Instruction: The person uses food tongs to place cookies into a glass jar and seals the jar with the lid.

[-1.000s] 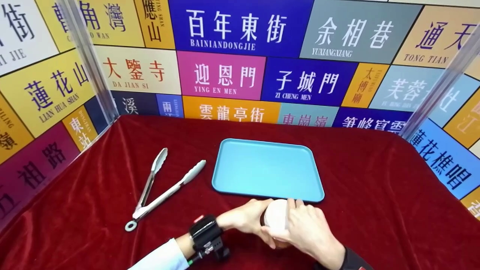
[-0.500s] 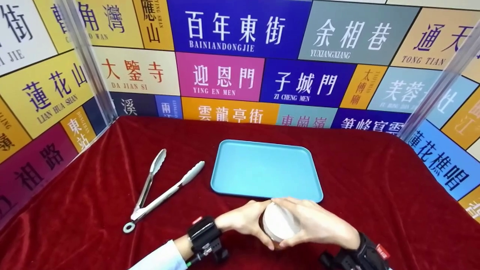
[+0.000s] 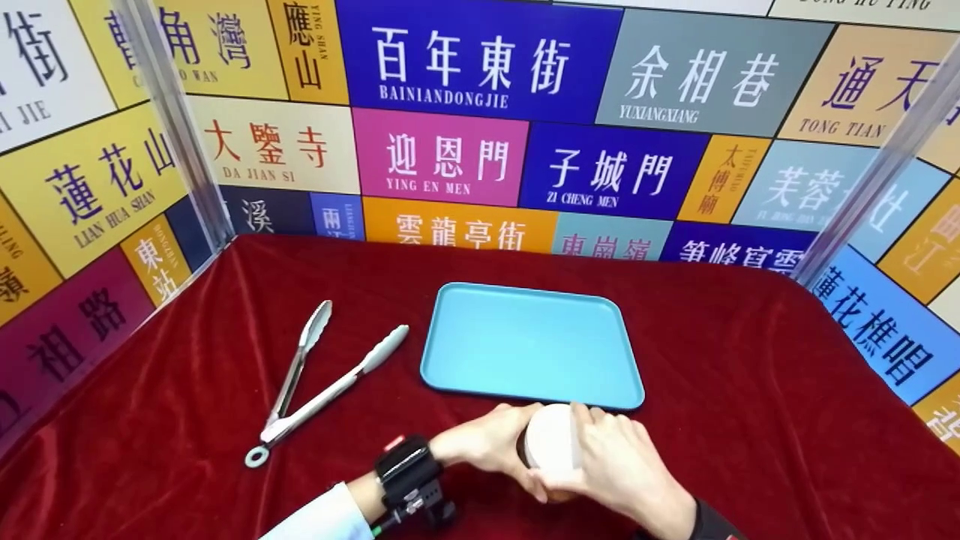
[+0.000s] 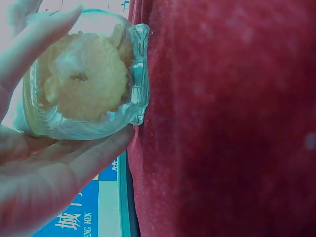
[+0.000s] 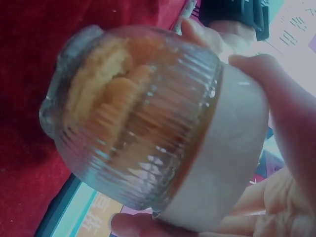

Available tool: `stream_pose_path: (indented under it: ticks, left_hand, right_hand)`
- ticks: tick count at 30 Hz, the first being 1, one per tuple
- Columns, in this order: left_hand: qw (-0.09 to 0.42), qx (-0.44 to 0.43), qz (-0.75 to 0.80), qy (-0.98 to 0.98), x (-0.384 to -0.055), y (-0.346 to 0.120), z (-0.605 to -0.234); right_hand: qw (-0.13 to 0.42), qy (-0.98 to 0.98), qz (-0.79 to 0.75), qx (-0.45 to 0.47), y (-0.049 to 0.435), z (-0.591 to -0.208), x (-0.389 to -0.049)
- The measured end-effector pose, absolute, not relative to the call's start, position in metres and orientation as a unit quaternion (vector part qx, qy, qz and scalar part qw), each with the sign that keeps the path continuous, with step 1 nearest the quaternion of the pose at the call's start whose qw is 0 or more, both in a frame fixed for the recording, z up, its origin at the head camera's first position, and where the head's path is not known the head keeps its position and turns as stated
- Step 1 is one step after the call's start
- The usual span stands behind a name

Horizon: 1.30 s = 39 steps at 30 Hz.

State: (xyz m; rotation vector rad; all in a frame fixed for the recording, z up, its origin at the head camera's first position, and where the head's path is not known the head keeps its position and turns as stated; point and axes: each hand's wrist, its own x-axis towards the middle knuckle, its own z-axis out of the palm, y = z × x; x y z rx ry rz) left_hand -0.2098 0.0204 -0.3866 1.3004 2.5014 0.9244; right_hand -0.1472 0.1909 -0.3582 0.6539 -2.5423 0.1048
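Note:
Both hands are on a ribbed clear-glass jar point(image 5: 128, 108) with a white lid point(image 3: 547, 442), in front of the blue tray. Yellow-brown cookie-like pieces show through the glass in both wrist views. My left hand point(image 3: 484, 442) grips the glass body; in the left wrist view its thumb lies along one side and its fingers along the other. From the right, my right hand point(image 3: 626, 457) holds the lid, with thumb and fingers on opposite sides of the rim. The lid sits on the jar. Whether the jar's base touches the cloth, I cannot tell.
A blue rectangular tray point(image 3: 532, 345) lies just beyond the hands. To the left, metal tongs point(image 3: 315, 397) with pale tips rest spread apart on the dark red cloth point(image 3: 750, 390). Panels with Chinese lettering point(image 3: 480, 67) stand along the back and sides.
Half a second ago my right hand was turned with its wrist out to the right; it has swung back over the lid, much as it was a second ago. The left hand keeps its grip.

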Motion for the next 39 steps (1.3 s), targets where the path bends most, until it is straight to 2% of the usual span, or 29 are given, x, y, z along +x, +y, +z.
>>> stream_pose_path:
  ticks: [3,9,12,14,16,22,29,39]
  left_hand:
    - [0.092,0.436,0.312,0.839,-0.210,0.021,-0.386]
    - [0.082,0.458,0.308,0.830,-0.211,0.021,-0.388]
    - [0.082,0.463,0.311,0.826,-0.211,0.021,-0.388]
    - [0.087,0.461,0.317,0.824,-0.211,0.020,-0.388]
    - [0.090,0.458,0.319,0.825,-0.211,0.020,-0.388]
    - [0.079,0.457,0.311,0.829,-0.211,0.021,-0.388]
    - [0.080,0.460,0.317,0.826,-0.212,0.021,-0.389]
    - [0.076,0.462,0.327,0.821,-0.211,0.021,-0.389]
  right_hand:
    - [0.208,-0.942,0.070,0.253,0.195,-0.355,-0.146]
    - [0.073,-0.917,0.137,0.368,0.214,-0.343,-0.156]
    - [0.031,-0.901,0.163,0.401,0.217,-0.340,-0.162]
    - [0.024,-0.900,0.168,0.402,0.217,-0.339,-0.164]
    - [0.037,-0.902,0.164,0.397,0.216,-0.341,-0.164]
    - [0.127,-0.913,0.130,0.366,0.214,-0.350,-0.160]
    - [0.207,-0.912,0.109,0.337,0.208,-0.358,-0.155]
    - [0.249,-0.921,0.099,0.281,0.203,-0.364,-0.147]
